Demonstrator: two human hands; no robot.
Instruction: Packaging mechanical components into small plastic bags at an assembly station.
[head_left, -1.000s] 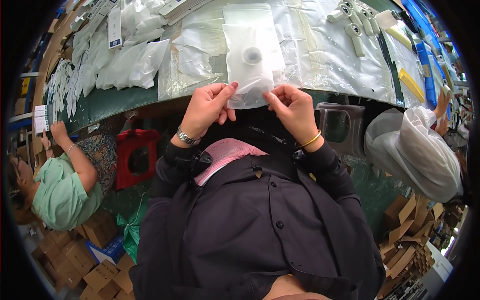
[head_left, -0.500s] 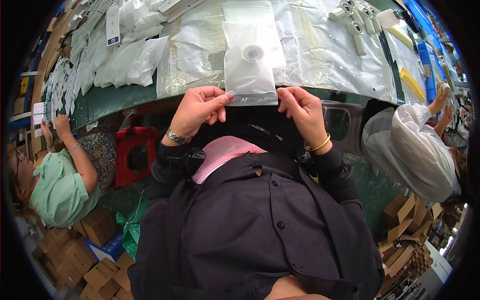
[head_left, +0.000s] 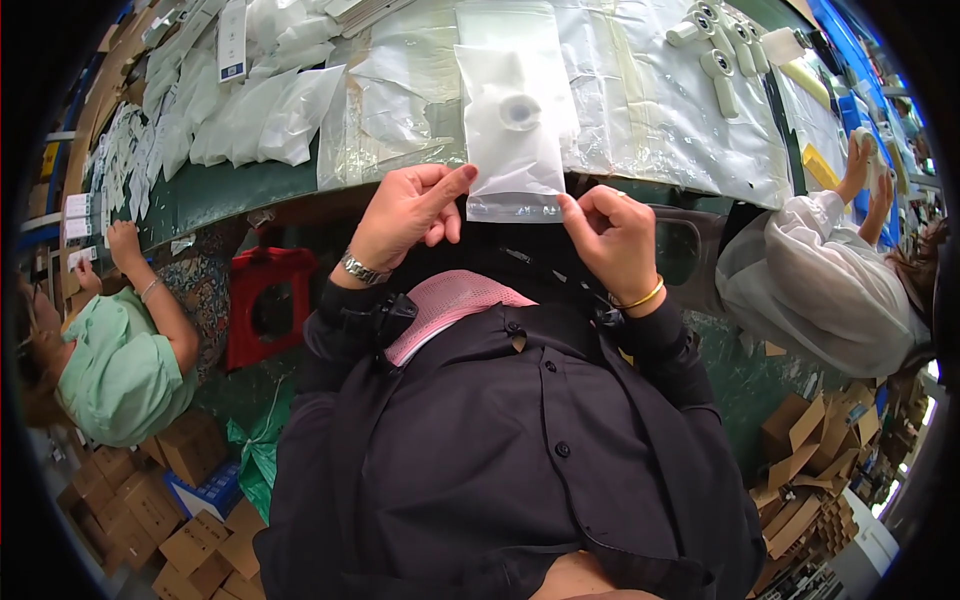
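A translucent white zip bag point(head_left: 510, 165) lies at the table's near edge, its clear bottom strip sticking out over the edge. Through the film shows a pale object with a round ring point(head_left: 519, 112). My right hand point(head_left: 615, 235) pinches the bag's lower right corner between thumb and fingers. At the bag's left edge, above the lower left corner, my left hand point(head_left: 410, 215) is closed, with its thumb tip against the film and its other fingers curled. The fingertips behind the bag's edge are hidden.
Filled white bags point(head_left: 270, 115) pile up on the left of the table point(head_left: 225, 195). Several white handheld devices point(head_left: 720, 75) lie at the far right. One person point(head_left: 125, 365) sits on the left, another point(head_left: 815, 285) on the right. A red stool point(head_left: 265, 305) and cardboard boxes point(head_left: 195, 545) stand below.
My left thumb has moved up along the bag's left edge, away from the lower corner. My right hand stays at the lower right corner. The view has shifted slightly.
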